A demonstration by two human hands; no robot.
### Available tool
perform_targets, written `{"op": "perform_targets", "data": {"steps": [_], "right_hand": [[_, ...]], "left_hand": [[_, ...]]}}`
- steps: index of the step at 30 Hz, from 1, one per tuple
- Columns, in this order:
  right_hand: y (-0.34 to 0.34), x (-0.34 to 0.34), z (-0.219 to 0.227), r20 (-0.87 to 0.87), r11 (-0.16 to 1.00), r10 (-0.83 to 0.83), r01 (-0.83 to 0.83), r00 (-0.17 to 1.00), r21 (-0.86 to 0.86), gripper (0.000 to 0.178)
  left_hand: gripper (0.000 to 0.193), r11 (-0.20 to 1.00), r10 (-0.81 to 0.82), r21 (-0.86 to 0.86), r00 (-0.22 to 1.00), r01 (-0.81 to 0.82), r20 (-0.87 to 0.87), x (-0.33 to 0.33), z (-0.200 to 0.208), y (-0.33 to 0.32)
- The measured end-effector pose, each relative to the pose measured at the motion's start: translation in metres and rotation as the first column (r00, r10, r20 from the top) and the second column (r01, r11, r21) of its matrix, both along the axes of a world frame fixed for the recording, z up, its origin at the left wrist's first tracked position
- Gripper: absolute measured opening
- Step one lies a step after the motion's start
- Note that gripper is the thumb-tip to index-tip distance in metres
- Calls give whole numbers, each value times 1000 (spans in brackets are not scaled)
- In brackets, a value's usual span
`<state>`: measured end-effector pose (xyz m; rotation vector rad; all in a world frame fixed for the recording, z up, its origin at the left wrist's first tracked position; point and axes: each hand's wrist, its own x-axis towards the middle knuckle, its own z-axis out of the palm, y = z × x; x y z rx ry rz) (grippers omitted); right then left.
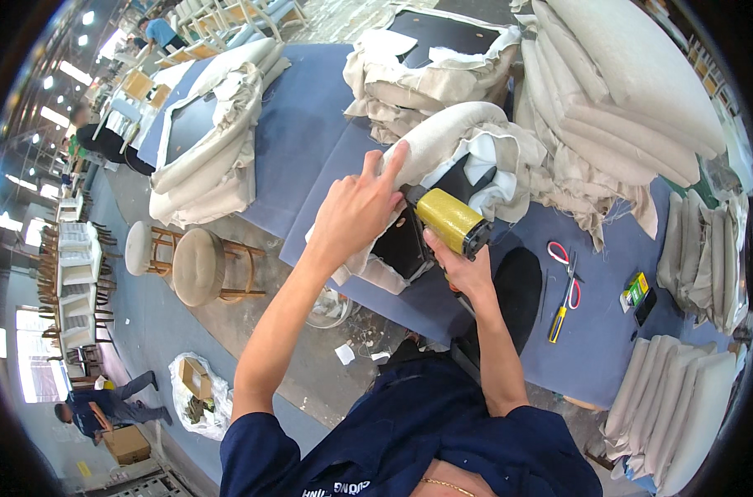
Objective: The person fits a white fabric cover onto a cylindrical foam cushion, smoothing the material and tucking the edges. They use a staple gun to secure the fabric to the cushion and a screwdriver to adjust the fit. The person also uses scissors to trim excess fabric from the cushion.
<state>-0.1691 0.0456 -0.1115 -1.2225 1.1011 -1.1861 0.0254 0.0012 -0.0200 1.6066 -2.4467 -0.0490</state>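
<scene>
I have one cushion on the table, stools to its left, scissors and screwdriver right

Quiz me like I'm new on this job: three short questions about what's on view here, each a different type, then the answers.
1. Which hand grips the yellow-bodied tool near the pale cushion?
2. The scissors on the blue table have handles that are: A green, B red, C black.
3. Fill in: the two round stools stand off to the person's ____ side.

Key: 1. The right hand. 2. B. 3. Left.
</scene>
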Motion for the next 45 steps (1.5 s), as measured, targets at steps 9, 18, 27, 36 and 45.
{"op": "perform_targets", "data": {"steps": [9, 18, 27, 36, 45], "right_hand": [[8, -3, -25, 153, 981, 13, -42, 988, 188, 21], [30, 7, -26, 168, 993, 13, -33, 986, 116, 18], [46, 5, -13, 303, 991, -23, -18, 953, 131, 24], [46, 36, -13, 111, 996, -37, 27, 993, 84, 22], [36, 32, 4, 264, 994, 29, -55, 964, 91, 26]], "left_hand": [[86, 990, -79, -120, 995, 71, -62, 8, -6, 10], [94, 991, -114, -75, 992, 110, -47, 11, 2, 20], [63, 795, 260, 567, 723, 217, -640, 56, -19, -7], [57, 983, 141, 133, 983, -125, -117, 44, -26, 32], [62, 976, 57, -206, 994, -74, -88, 45, -20, 49]]}}
